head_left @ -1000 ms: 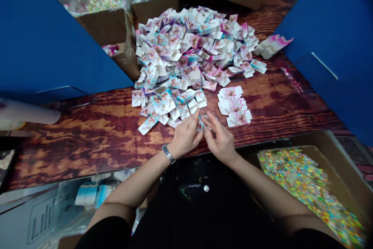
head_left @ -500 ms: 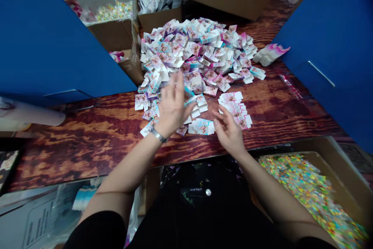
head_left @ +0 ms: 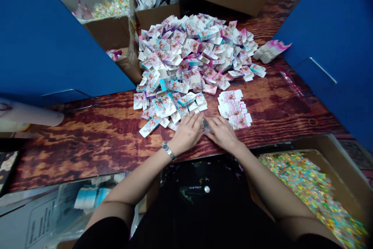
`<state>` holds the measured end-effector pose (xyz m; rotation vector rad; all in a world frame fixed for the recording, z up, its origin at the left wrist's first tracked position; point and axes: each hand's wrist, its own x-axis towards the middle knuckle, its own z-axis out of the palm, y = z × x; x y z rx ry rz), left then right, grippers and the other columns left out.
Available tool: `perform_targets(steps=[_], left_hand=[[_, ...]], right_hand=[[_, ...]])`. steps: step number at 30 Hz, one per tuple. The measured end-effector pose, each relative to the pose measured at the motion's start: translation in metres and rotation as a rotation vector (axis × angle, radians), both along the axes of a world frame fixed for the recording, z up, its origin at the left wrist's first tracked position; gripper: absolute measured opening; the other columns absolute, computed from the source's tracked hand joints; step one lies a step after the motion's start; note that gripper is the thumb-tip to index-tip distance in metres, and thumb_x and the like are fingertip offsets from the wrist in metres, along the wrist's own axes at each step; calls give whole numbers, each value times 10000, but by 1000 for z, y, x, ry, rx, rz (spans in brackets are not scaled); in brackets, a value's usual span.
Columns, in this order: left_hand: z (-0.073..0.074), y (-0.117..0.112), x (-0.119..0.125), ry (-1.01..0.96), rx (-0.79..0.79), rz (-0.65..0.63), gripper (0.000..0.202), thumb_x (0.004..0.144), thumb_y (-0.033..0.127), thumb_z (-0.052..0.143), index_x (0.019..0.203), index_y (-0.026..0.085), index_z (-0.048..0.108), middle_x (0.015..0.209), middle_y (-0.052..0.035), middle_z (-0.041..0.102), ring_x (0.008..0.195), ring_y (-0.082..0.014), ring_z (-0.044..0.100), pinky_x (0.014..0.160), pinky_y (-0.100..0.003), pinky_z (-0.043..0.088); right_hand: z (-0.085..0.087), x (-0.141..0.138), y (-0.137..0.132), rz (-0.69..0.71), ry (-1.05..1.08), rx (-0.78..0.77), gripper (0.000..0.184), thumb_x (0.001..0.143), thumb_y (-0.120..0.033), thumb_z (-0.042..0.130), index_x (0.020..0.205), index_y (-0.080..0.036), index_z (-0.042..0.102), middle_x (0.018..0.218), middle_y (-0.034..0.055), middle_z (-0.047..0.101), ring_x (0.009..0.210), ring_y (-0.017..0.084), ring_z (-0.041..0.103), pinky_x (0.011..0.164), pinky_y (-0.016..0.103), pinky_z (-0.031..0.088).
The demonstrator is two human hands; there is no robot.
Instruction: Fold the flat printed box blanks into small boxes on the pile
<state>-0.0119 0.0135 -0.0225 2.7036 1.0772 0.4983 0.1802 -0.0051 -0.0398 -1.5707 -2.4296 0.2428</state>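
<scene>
Here the left hand (head_left: 186, 133) and right hand (head_left: 223, 134) lie open, palms down, fingertips nearly meeting over a flat carton blank (head_left: 204, 126), apparently pinning it to the worktop (head_left: 87, 152).

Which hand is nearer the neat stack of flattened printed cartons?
Right: the right hand rests close below the stack; the left hand lies farther off, to its left.

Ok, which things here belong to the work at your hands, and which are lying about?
In use: left hand, right hand, loose pile of flat white-pink card blanks, squared stack of the same.
Lying about: blue panel, brown cardboard box of multicoloured pieces.
</scene>
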Motion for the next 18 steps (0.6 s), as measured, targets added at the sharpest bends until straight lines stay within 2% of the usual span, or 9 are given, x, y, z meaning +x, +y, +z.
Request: perform_targets(steps=[4,7,9,11,14,18], left_hand=[[-4,-3,0,94,-33,-42,627,916,288,477,1447,52,242,1445,-225,399,1361,-336,350,1093,-513,330],[-5,-4,1,123,-43,-42,653,899,265,505,1445,39,228,1452,-238,383,1369,-336,337,1095,-515,322],[-5,-4,2,126,-39,-48,625,906,262,498,1437,47,248,1451,-238,384,1363,-335,349,1094,-527,318],[-4,-5,3,108,-23,-50,557,921,246,466,1416,61,289,1423,-232,424,1338,-325,391,1081,-526,338],[-2,-6,4,19,-5,-43,496,907,222,482,1360,58,362,1322,-221,517,1251,-298,486,1032,-464,416],[-4,-7,2,-112,-45,-2,426,866,206,550,1262,83,457,1150,-176,618,1073,-264,600,907,-390,509]], right_hand=[[3,-2,-1,-2,83,46,339,893,-251,536,1204,-124,578,1091,155,623,1030,302,549,895,436,471],[4,-1,-3,-69,360,28,263,922,-192,456,1151,-175,585,1061,109,639,987,238,596,872,378,492],[5,0,-3,-123,543,-31,221,915,-208,485,1113,-208,584,1040,67,656,964,209,621,857,345,501],[6,1,-2,-162,682,-110,199,900,-242,529,1092,-223,578,1031,41,670,941,196,639,823,326,513],[9,0,-1,-199,791,-188,207,894,-285,548,1089,-221,574,1002,32,680,869,182,655,752,306,526],[22,-6,-5,-212,773,-135,198,897,-310,554,1065,-217,600,969,35,678,851,179,653,740,306,536]])
